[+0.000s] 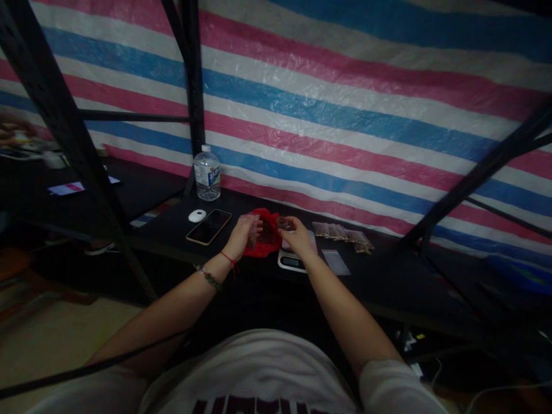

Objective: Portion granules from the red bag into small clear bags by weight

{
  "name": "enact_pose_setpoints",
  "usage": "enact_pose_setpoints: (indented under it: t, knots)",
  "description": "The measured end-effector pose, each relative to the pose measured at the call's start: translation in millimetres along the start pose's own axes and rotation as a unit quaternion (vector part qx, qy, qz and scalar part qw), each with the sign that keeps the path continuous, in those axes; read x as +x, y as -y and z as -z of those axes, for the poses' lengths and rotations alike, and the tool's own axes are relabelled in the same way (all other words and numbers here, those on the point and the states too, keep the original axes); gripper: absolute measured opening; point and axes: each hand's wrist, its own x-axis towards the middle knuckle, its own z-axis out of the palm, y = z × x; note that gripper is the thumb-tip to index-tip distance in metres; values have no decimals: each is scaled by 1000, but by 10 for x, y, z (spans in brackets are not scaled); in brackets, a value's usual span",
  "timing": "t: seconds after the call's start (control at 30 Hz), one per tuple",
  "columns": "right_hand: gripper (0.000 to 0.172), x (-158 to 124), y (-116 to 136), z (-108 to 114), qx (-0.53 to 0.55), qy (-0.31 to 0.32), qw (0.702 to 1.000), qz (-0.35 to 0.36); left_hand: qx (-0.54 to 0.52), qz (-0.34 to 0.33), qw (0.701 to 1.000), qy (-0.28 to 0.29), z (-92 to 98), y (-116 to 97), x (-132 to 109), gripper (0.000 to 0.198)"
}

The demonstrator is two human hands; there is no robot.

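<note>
My left hand point(242, 234) holds a small clear plastic pouch point(252, 223) upright beside a red plastic bag point(269, 234) of dark bits on the black table point(388, 282). My right hand point(297, 236) pinches some of the dark stuff at its fingertips, between the red bag and the pouch. Under my right wrist sits a small white digital scale point(290, 261). A red string and a bead bracelet are on my left wrist.
A row of filled clear pouches point(342, 233) lies right of the scale, with an empty flat pouch point(337, 262) nearer. A phone point(209, 226), a white mouse point(197, 215) and a water bottle point(207, 173) stand to the left. Black rack posts point(194, 75) frame the table; a striped tarp hangs behind.
</note>
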Motion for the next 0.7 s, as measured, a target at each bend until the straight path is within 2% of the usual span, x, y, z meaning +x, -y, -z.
enact_pose_setpoints:
  t: [0.13,0.33,0.43,0.57,0.63,0.7]
  knots:
    - [34,-45,-138,111,-14,-19,1000,-10,31,-38,999,12,-35,0,-80,47]
    - [44,-87,-477,361,-66,-40,996,-34,74,-71,994,45,-100,15,-215,40]
    - [38,-129,-611,491,-120,-75,989,-39,99,-81,989,75,-150,7,-289,40]
    - [33,-187,-706,553,-215,-58,974,-48,130,-88,979,127,-207,9,-378,43]
    - [38,-211,-697,564,-239,-57,968,-55,160,-85,969,170,-224,19,-414,43]
    - [46,-239,-628,594,-228,-87,968,-52,204,-93,953,206,-239,23,-449,42]
